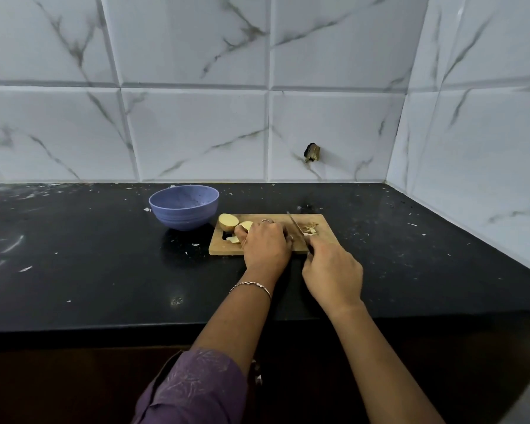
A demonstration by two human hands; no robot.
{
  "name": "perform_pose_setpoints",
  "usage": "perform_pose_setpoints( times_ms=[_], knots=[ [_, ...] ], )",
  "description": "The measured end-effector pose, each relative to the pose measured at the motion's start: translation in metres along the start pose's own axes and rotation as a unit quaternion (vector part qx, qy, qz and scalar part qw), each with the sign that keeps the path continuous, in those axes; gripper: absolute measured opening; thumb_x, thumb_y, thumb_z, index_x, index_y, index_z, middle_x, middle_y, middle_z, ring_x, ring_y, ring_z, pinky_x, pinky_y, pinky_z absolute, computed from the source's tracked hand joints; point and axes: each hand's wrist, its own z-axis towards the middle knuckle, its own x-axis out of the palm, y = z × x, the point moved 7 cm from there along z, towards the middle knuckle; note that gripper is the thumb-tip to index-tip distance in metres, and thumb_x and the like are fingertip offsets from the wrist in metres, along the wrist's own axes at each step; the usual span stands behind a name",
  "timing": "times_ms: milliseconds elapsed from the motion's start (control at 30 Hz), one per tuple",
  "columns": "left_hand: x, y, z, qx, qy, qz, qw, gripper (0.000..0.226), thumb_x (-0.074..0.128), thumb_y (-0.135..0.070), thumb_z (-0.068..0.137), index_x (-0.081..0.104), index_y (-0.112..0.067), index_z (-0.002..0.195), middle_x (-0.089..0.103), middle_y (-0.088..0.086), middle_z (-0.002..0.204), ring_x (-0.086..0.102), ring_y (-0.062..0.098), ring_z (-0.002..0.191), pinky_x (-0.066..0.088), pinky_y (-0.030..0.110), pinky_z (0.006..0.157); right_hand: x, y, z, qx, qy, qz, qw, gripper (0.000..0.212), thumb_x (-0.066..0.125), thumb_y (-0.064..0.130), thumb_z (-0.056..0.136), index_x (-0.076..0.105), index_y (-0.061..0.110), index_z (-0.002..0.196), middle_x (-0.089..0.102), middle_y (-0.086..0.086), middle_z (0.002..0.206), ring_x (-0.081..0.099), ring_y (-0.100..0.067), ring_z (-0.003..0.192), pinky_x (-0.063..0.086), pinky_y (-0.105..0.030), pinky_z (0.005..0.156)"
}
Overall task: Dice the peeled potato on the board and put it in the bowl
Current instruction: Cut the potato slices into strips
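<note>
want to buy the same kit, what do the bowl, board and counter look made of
Bowl: likely plastic or a similar composite, matte lilac with faint specks and moulded ridges low on the wall. Board: wood or bamboo, tan with faint grain, no gloss. Counter: seemingly polished black stone, since it mirrors light.

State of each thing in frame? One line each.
bowl: upright on counter, no potato visible inside
board: flat on counter, right of bowl
potato: cut into pieces on board's left part
peels: heaped on board, right of knife
knife: blade over board, beside left hand
left hand: holds potato pieces
right hand: grips knife handle
</note>
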Motion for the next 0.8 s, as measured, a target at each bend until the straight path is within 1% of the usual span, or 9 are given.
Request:
perform_pose_setpoints(
  times_ms=[67,167,233,300,433,633,700,800],
  knots=[
    [0.0,0.001,0.0,-0.001,-0.002,-0.004,1.0,0.025,0.051,-0.038,0.095,0.071,-0.025,0.103,0.065,0.0,0.108,0.056,0.022,0.107,0.026,0.048,0.096,-0.001,-0.002,-0.001,0.01,0.024,0.046,0.999,0.027,0.055,0.021,0.094,0.063,0.031,0.117,0.07,0.005,0.098,0.066,-0.022,0.093,0.044,-0.031,0.069],
    [0.001,0.001,0.0,-0.002,-0.005,-0.013,1.0,0.027,0.052,-0.038,0.093,0.072,-0.022,0.101,0.065,0.001,0.107,0.056,0.023,0.109,0.028,0.048,0.099,-0.004,-0.01,-0.001,0.044,0.056,0.12,0.99,0.031,0.057,0.025,0.095,0.062,0.035,0.124,0.069,0.004,0.105,0.064,-0.023,0.101,0.04,-0.029,0.071],
    [0.002,0.002,0.0,-0.007,-0.006,-0.026,1.0,0.027,0.053,-0.037,0.092,0.072,-0.021,0.102,0.064,0.001,0.107,0.056,0.023,0.111,0.031,0.048,0.1,-0.003,-0.015,0.001,0.064,0.059,0.157,0.984,0.034,0.058,0.027,0.094,0.061,0.037,0.127,0.069,0.005,0.109,0.062,-0.023,0.105,0.042,-0.03,0.073],
    [0.001,0.003,0.0,-0.008,-0.01,-0.024,1.0,0.026,0.054,-0.037,0.091,0.072,-0.021,0.101,0.065,0.001,0.106,0.056,0.022,0.109,0.03,0.048,0.1,-0.002,-0.018,0.002,0.076,0.057,0.177,0.98,0.035,0.059,0.028,0.094,0.06,0.039,0.127,0.069,0.005,0.109,0.062,-0.023,0.104,0.046,-0.031,0.074],
    [0.0,0.002,0.0,-0.006,-0.017,-0.009,1.0,0.024,0.053,-0.037,0.092,0.071,-0.021,0.097,0.064,0.0,0.102,0.058,0.021,0.104,0.028,0.047,0.098,0.001,-0.019,0.004,0.078,0.062,0.177,0.979,0.035,0.059,0.029,0.094,0.06,0.04,0.127,0.068,0.005,0.105,0.063,-0.021,0.101,0.045,-0.03,0.072],
    [0.0,0.001,0.001,-0.009,-0.02,0.004,1.0,0.024,0.052,-0.035,0.094,0.072,-0.022,0.097,0.066,-0.001,0.104,0.057,0.021,0.104,0.024,0.048,0.095,0.001,-0.016,0.002,0.067,0.074,0.155,0.983,0.037,0.058,0.029,0.095,0.058,0.041,0.13,0.068,0.007,0.115,0.062,-0.021,0.107,0.044,-0.031,0.075],
    [0.001,0.001,0.002,-0.012,-0.018,0.007,1.0,0.024,0.052,-0.035,0.095,0.072,-0.023,0.099,0.066,-0.001,0.105,0.057,0.021,0.104,0.024,0.048,0.096,0.001,-0.015,0.002,0.064,0.076,0.147,0.984,0.037,0.058,0.029,0.095,0.058,0.041,0.13,0.068,0.007,0.114,0.062,-0.02,0.106,0.044,-0.03,0.074],
    [0.001,0.001,0.002,-0.011,-0.013,0.008,1.0,0.024,0.052,-0.036,0.095,0.072,-0.023,0.101,0.065,-0.001,0.105,0.057,0.021,0.106,0.025,0.047,0.096,0.002,-0.015,0.002,0.063,0.078,0.144,0.984,0.037,0.058,0.03,0.095,0.058,0.041,0.13,0.068,0.009,0.113,0.063,-0.017,0.1,0.048,-0.031,0.075]
  ],
)
